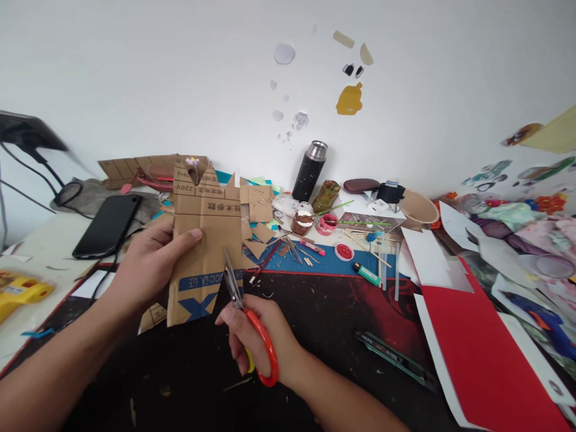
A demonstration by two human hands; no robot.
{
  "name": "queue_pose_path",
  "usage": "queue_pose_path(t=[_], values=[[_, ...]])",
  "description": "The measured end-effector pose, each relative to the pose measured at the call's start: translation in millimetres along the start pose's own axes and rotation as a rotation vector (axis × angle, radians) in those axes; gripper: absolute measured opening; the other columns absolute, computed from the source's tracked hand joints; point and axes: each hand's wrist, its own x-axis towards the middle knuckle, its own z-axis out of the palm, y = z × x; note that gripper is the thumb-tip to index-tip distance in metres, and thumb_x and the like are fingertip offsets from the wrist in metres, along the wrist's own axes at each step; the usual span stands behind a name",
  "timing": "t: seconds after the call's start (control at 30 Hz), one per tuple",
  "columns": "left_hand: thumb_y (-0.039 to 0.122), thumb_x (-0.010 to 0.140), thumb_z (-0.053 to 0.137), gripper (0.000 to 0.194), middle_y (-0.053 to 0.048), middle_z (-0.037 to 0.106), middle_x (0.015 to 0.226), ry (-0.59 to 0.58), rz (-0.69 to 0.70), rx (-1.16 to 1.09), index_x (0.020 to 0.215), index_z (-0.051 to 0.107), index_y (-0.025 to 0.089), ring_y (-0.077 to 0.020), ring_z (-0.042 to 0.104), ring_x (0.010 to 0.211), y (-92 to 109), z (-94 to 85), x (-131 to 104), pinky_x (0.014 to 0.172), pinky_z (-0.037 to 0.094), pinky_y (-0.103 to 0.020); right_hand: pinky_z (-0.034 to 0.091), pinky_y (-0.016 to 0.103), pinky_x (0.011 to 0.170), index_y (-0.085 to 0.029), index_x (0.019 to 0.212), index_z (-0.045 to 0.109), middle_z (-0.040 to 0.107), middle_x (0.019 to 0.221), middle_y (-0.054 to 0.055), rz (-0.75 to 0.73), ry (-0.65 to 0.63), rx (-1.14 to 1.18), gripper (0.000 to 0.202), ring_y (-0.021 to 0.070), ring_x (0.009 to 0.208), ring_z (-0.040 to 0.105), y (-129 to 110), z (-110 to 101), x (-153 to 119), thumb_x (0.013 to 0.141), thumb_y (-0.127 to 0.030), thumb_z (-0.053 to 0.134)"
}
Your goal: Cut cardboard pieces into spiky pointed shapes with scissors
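My left hand [150, 258] grips a brown cardboard piece [204, 231] by its left side, thumb across the front. The cardboard is held upright and carries printed characters and a blue printed band near its lower edge. Scissors [234, 288] with red and yellow handles are in my right hand [261, 330], fingers through the loops. Their blades lie at the cardboard's lower right edge, pointing up and to the left. A slanted edge runs down from the blades to the cardboard's bottom. The fingers of my left hand behind the cardboard are hidden.
A black phone [108, 225] and a yellow tool [27, 291] lie at left. Behind are a black flask [309, 171], paint jars [327, 224] and cardboard scraps [258, 204]. A utility knife [396, 360] lies on the dark mat, beside red paper [486, 354] at right.
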Motion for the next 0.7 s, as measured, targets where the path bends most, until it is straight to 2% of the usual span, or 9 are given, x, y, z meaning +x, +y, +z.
queue_pose_path(t=[0.17, 0.27, 0.53, 0.7], values=[[0.041, 0.066, 0.100, 0.044, -0.007, 0.091, 0.092, -0.003, 0.014, -0.005, 0.104, 0.088, 0.022, -0.0282, 0.086, 0.078, -2.9, -0.5, -0.7, 0.061, 0.070, -0.030, 0.039, 0.018, 0.037, -0.018, 0.102, 0.066, 0.059, 0.059, -0.007, 0.016, 0.012, -0.010, 0.076, 0.0092, 0.039, 0.050, -2.5, 1.3, -0.1, 0.090, -0.093, 0.069], [0.042, 0.068, 0.099, 0.043, -0.006, 0.091, 0.093, -0.001, 0.015, 0.003, 0.105, 0.088, 0.022, -0.0270, 0.086, 0.079, -4.3, -1.0, -0.2, 0.064, 0.070, -0.029, 0.039, 0.018, 0.038, -0.018, 0.104, 0.067, 0.058, 0.059, -0.007, 0.007, 0.012, -0.015, 0.074, 0.0091, 0.039, 0.050, -1.0, 0.9, 0.3, 0.093, -0.091, 0.067], [0.043, 0.065, 0.100, 0.044, -0.007, 0.090, 0.088, 0.014, 0.018, 0.007, 0.101, 0.088, 0.021, -0.0287, 0.084, 0.072, -4.6, -0.3, 1.3, 0.055, 0.067, -0.031, 0.040, 0.019, 0.038, -0.018, 0.104, 0.067, 0.058, 0.059, -0.007, 0.008, 0.013, -0.013, 0.067, 0.0092, 0.040, 0.050, 0.5, 0.0, 0.4, 0.097, -0.084, 0.068], [0.044, 0.063, 0.100, 0.044, -0.008, 0.090, 0.090, 0.024, 0.006, 0.022, 0.097, 0.086, 0.020, -0.0279, 0.083, 0.071, -6.0, -0.6, 2.9, 0.055, 0.066, -0.030, 0.039, 0.019, 0.038, -0.018, 0.103, 0.066, 0.057, 0.058, -0.008, 0.008, 0.010, -0.013, 0.061, 0.0090, 0.040, 0.049, 0.0, 1.1, -0.5, 0.100, -0.078, 0.069]])
